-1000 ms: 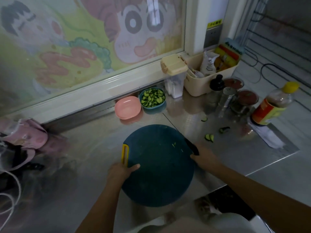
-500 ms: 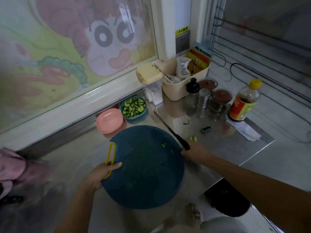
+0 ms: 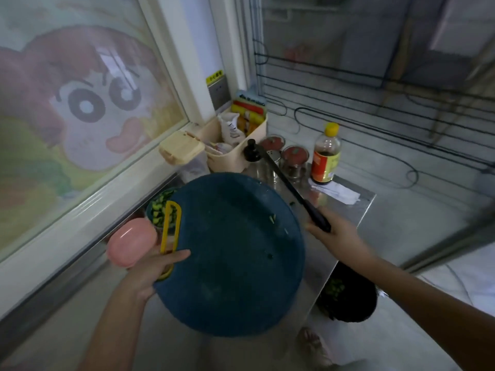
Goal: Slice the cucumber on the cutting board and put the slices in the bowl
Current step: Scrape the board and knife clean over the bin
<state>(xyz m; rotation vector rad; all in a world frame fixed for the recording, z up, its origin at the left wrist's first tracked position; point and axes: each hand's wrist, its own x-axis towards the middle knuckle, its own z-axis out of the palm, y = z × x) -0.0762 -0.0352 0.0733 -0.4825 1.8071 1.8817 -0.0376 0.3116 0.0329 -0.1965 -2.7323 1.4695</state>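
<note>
The steel table (image 3: 351,202) runs along a window painted with a cartoon face. Over it is the round dark-blue cutting board (image 3: 233,277), which from this view covers part of the bowl's rim.

The left grip (image 3: 150,274) holds the board at its left edge, by the yellow handle (image 3: 168,231). The thumb lies flat on the board's top face and the fingers are curled underneath, out of sight. The forearm comes up from the lower left.

The right grip (image 3: 338,235), just off the board's right edge, is closed round the black handle of the knife (image 3: 289,186). The blade slants up and away toward the jars at the back, and the arm reaches in from the lower right.

A dark bin (image 3: 356,303) holding green scraps sits below the table's edge. A beige caddy (image 3: 235,159) and a sauce bottle (image 3: 325,156) stand at the back.

The bowl (image 3: 158,210) of cucumber slices sits just beyond the left grip, with a pink bowl (image 3: 131,243) beside it.

A few cucumber bits (image 3: 272,218) cling to the board, near the right grip.
</note>
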